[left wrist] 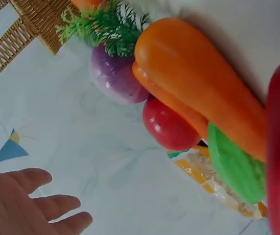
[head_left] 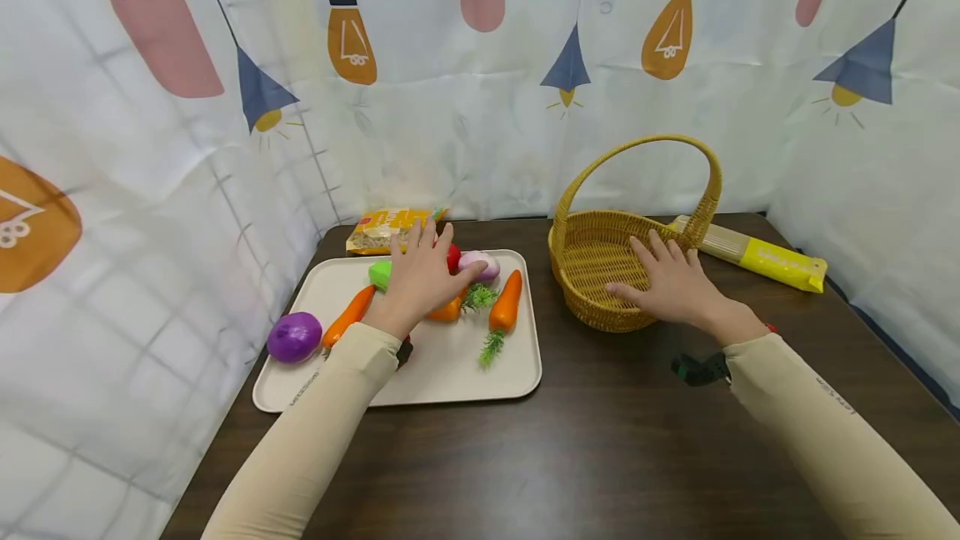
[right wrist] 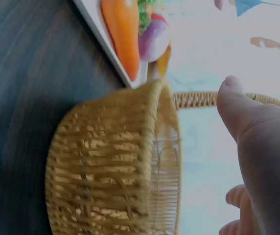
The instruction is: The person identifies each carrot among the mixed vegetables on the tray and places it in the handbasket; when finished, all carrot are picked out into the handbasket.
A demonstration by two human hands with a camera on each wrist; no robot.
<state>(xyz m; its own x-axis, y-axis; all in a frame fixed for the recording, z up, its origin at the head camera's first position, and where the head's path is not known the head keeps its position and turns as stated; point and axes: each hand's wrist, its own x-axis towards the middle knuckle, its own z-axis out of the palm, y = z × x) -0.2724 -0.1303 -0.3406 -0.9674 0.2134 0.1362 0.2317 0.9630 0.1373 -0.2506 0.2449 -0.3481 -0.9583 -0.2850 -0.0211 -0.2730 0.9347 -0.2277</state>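
My left hand (head_left: 420,282) hovers over a cream tray (head_left: 457,392), fingers spread and holding nothing. Around it on the tray lie an orange carrot (head_left: 506,303), another carrot (head_left: 348,317), a purple round vegetable (head_left: 295,337), a purple-white one (head_left: 480,266) and a green piece (head_left: 380,274). A red round vegetable (left wrist: 172,125) shows fully in the left wrist view; my hand partly covers it in the head view. At the front of a wicker basket (head_left: 596,261), my right hand (head_left: 678,286) is spread with nothing held. Whether it touches the rim, I cannot tell.
A yellow-orange food packet (head_left: 386,230) lies behind the tray. Right of the basket is a long pack (head_left: 780,263) with a yellow wrapper. The basket's tall handle (head_left: 637,144) arches upward. A printed curtain (head_left: 480,132) hangs behind the dark table (head_left: 540,473).
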